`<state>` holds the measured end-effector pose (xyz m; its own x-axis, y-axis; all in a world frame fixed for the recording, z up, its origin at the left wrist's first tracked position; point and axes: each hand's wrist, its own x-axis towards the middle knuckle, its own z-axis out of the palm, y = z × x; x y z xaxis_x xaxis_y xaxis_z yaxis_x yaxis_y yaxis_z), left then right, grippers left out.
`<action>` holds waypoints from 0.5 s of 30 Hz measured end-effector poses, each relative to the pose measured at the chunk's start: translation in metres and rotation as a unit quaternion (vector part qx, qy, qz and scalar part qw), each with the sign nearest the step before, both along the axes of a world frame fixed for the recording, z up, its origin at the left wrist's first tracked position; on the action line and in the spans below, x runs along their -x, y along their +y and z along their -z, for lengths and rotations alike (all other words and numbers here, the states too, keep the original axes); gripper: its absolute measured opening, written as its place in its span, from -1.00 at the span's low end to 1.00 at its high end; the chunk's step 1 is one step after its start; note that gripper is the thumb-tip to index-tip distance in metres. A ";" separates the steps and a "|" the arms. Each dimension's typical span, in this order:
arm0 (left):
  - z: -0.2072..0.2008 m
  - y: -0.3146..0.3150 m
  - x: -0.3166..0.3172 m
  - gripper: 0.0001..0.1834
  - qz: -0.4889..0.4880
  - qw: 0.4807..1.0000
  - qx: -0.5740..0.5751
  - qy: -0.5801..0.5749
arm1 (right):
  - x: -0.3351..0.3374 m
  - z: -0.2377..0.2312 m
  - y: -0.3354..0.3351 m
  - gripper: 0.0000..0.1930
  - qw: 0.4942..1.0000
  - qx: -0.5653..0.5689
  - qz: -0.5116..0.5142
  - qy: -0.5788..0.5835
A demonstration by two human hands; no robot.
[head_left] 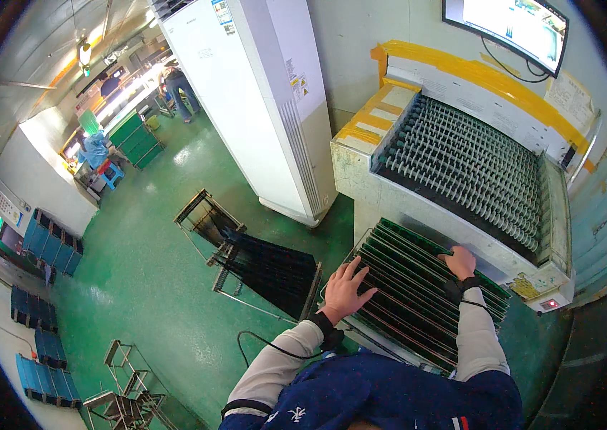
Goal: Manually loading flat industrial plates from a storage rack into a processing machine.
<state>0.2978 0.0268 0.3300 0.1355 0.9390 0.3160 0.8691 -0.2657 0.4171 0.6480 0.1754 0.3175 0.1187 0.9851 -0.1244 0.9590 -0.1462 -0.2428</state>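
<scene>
In front of me is a rack [418, 287] filled with several thin dark green panels [407, 276] standing in a row on their edges. My left hand [346, 288] is at the rack's left side, its fingers spread and nothing held in it. Across the rack, near its far right, my right hand [459, 263] has its fingers curled at the edge of a green panel; the fingertips are partly hidden. A dark band with a thin cable circles each wrist.
Just beyond the rack stands a metal machine [461, 172] with rows of grey rollers. A monitor [507, 29] hangs above it. Left of me is a rack of dark panels [267, 269], and a tall white cabinet [246, 100] stands behind. Metal frames [128, 390] stand at lower left.
</scene>
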 end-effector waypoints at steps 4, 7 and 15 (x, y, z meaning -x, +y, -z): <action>0.001 0.000 0.000 -0.35 -0.001 1.000 -0.001 0.003 | -0.001 0.001 0.000 -0.42 1.000 -0.001 -0.003 0.000; 0.001 0.000 0.000 -0.35 -0.001 1.000 0.000 0.005 | 0.002 -0.003 0.000 -0.42 1.000 0.008 -0.003 -0.002; -0.002 0.000 -0.001 -0.34 -0.001 1.000 0.014 0.003 | 0.001 -0.004 0.001 -0.43 1.000 0.008 -0.003 0.001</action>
<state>0.2991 0.0272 0.3322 0.1342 0.9478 0.2894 0.8720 -0.2517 0.4198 0.6467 0.1765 0.3216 0.1115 0.9839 -0.1399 0.9593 -0.1433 -0.2434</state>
